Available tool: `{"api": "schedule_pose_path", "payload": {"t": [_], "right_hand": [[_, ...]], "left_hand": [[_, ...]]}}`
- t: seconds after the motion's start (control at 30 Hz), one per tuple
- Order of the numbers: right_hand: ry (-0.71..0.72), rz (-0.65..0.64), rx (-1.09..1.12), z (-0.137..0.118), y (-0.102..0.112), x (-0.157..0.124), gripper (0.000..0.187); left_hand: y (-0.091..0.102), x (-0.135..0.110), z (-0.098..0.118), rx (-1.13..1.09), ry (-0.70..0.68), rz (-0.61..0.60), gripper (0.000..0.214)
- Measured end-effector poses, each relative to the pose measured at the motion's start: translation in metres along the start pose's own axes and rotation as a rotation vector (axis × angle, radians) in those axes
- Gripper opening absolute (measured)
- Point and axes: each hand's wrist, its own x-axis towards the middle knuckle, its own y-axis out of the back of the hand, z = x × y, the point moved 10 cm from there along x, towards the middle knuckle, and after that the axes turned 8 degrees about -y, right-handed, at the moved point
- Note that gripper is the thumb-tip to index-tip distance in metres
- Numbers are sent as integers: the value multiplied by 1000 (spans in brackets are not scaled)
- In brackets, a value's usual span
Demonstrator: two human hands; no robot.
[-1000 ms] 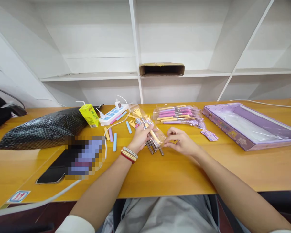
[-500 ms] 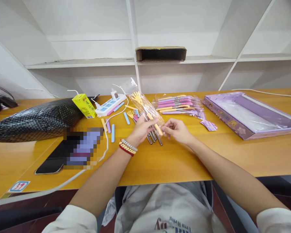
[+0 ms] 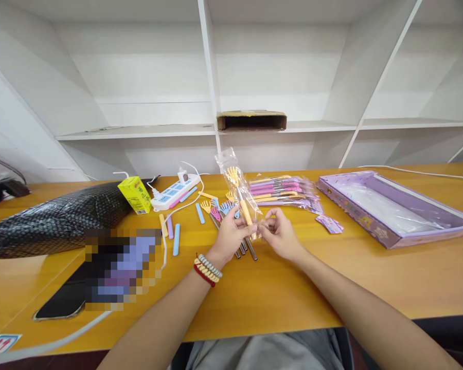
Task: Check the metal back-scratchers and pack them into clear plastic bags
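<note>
My left hand and my right hand meet over the middle of the wooden table. Both pinch the lower end of a clear plastic sleeve that stands upright and holds a yellow hand-shaped scratcher. Under my hands lie several loose scratchers with metal rods and coloured heads. Loose pastel handles lie to the left of them. A beaded bracelet is on my left wrist.
A pile of bagged scratchers lies behind my hands. A purple box sits at the right. A yellow drink carton, a power strip, a black mesh bag and a phone lie at the left. White shelves stand behind.
Both hands have lifted the bagged yellow scratcher from slanting over the table to upright. My right hand has closed in on the sleeve's lower end.
</note>
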Motion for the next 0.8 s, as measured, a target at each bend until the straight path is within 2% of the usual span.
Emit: {"api": "schedule_pose_path", "payload": {"t": [0.1, 0.2, 0.47, 0.67, 0.8], "right_hand": [[-115, -135, 133, 9, -10, 4, 42], [-202, -238, 152, 15, -18, 6, 32], [-238, -129, 88, 24, -9, 9, 29], [-245, -111, 56, 27, -9, 9, 23], [-253, -122, 43, 30, -12, 9, 22]], "left_hand": [[-2, 0, -4, 57, 53, -64, 66], [-3, 0, -10, 92, 94, -119, 49], [-7, -2, -18, 27, 138, -108, 42], [-14, -3, -16, 36, 103, -155, 47], [-7, -1, -21, 84, 134, -103, 47]]}}
